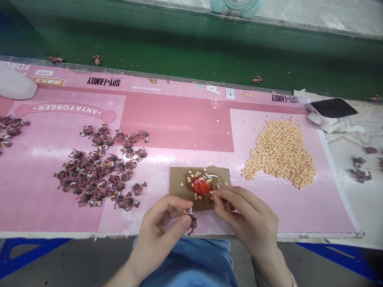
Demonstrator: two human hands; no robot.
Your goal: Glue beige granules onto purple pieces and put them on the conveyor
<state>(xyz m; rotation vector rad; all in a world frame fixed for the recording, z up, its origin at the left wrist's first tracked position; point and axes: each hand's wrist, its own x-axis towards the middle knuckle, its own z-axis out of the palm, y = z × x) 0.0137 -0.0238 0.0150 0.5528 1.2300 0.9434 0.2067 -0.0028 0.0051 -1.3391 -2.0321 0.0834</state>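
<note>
dark figurine (192, 224) in left hand (158, 239), tan chip (211, 192) in right hand (248, 215)

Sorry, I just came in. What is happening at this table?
A person is working with bare hands on a pink printed mat. The left hand holds a small dark brown figure, and the right hand pinches a tan chip beside a piece of cardboard. On the cardboard, amber liquid surrounds a red cap. A heap of tan chips lies to the right, and a heap of dark brown figures lies to the left.
</note>
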